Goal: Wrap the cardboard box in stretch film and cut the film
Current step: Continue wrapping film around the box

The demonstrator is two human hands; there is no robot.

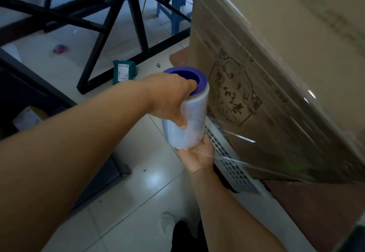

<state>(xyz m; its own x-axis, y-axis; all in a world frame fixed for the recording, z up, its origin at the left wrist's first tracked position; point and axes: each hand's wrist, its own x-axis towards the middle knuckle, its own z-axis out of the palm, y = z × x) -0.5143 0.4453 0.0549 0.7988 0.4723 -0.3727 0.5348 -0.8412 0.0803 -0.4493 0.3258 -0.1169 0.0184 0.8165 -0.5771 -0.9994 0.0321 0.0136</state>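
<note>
A large cardboard box (266, 58) with a dark printed drawing on its side fills the right of the view, glossy film lying over its faces. Just left of it I hold an upright roll of stretch film (192, 117) with a blue core. My left hand (167, 97) grips the roll's top, fingers hooked into the core and thumb down the side. My right hand (199, 154) cups the roll's bottom end from below. A clear sheet of film (246, 152) stretches from the roll rightward to the box's lower side.
A white perforated panel (229, 162) lies under the box's edge on a brown surface (316, 208). A black metal frame (110, 24) and blue stool legs (175, 6) stand behind on the tiled floor. A green parcel (124, 71) lies on the floor.
</note>
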